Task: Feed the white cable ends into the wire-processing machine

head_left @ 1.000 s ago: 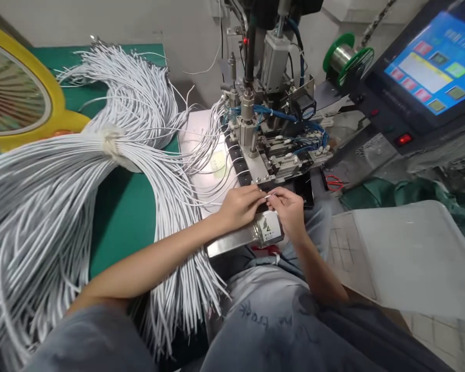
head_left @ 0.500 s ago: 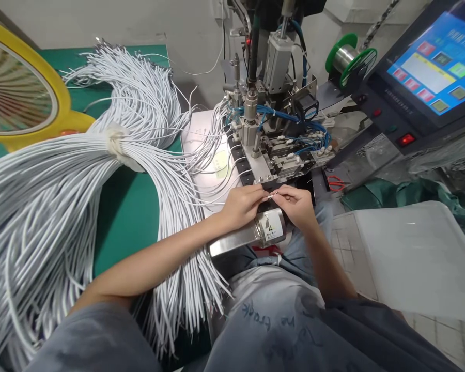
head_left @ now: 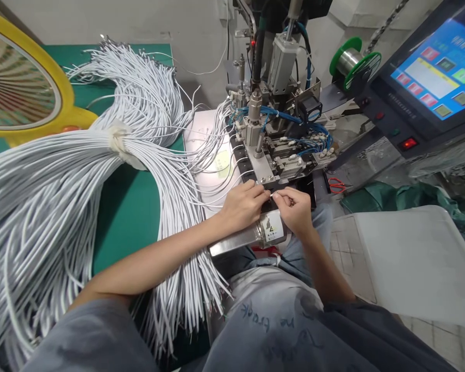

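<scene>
In front of the machine (head_left: pixel 262 170), my two hands meet with fingertips almost touching. My left hand (head_left: pixel 243 206) is closed in a pinch on a white cable, most of it hidden by the fingers. The thumb and forefinger of my right hand (head_left: pixel 296 211) pinch the short end of this cable, where a small light tip shows between the hands. Just below them lies a metal box with a labelled clear cover (head_left: pixel 272 227). White cables (head_left: pixel 213 164) run from the left into the machine's dark front blocks.
A tied bundle of white cables (head_left: pixel 73 155) spreads over the green table (head_left: pixel 129 217), beside a yellow fan (head_left: pixel 64 98). To the right are a touch screen (head_left: pixel 434 72), a solder wire spool (head_left: pixel 351 61), red-handled scissors (head_left: pixel 336 186) and a white plastic bin (head_left: pixel 414 258).
Both hands stay together at the machine's front. My right fingers have curled in more, and less of the white cable end shows between the hands. The view has shifted slightly.
</scene>
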{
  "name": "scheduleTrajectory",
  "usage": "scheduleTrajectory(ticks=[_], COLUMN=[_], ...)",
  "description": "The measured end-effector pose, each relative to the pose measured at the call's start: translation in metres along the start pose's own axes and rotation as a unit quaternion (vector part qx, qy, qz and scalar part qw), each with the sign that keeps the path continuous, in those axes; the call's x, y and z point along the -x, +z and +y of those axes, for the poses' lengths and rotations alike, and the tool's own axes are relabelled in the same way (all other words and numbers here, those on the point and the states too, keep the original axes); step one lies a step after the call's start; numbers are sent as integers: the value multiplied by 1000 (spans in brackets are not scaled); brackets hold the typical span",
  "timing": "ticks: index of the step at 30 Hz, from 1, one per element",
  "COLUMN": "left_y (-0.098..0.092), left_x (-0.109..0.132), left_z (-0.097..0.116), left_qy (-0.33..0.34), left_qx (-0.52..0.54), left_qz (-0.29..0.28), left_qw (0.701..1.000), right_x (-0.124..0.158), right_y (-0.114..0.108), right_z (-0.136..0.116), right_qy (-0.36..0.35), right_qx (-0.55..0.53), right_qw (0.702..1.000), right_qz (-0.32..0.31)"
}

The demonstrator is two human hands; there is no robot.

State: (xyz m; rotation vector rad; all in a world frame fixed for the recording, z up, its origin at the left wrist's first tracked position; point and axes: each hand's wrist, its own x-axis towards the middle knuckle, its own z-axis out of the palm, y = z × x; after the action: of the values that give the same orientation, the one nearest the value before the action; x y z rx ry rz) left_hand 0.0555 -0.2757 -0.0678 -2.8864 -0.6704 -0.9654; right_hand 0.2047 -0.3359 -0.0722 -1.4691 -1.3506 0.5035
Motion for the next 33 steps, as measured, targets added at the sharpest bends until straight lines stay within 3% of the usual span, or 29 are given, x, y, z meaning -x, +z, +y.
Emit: scheduleTrajectory(ticks=[2,4,9,19,24,33], left_y=[-1,-1,2,2,3,7], left_x=[0,0,-2,-3,-5,-2], left_z=[0,1,4,5,2,-6], left_qy=[1,-36,-140,-83,-65,-11], left_qx=[-42,-27,99,-6,-7,10], left_qz=[-44,-83,-125,-317,-346,-318], left_qw=[998,995,977,945,936,948], right_x=[-5,-6,3,7,2,-2], right_y=[-6,-4,14,3,4,9], right_z=[3,6,12,51,59,62], right_qy=[14,28,54,136,189,230], right_qx=[21,6,-55,-89,-137,-162], right_qw=[997,996,996,986,971,957], right_qz=[-74,-86,39,-32,-56,-63])
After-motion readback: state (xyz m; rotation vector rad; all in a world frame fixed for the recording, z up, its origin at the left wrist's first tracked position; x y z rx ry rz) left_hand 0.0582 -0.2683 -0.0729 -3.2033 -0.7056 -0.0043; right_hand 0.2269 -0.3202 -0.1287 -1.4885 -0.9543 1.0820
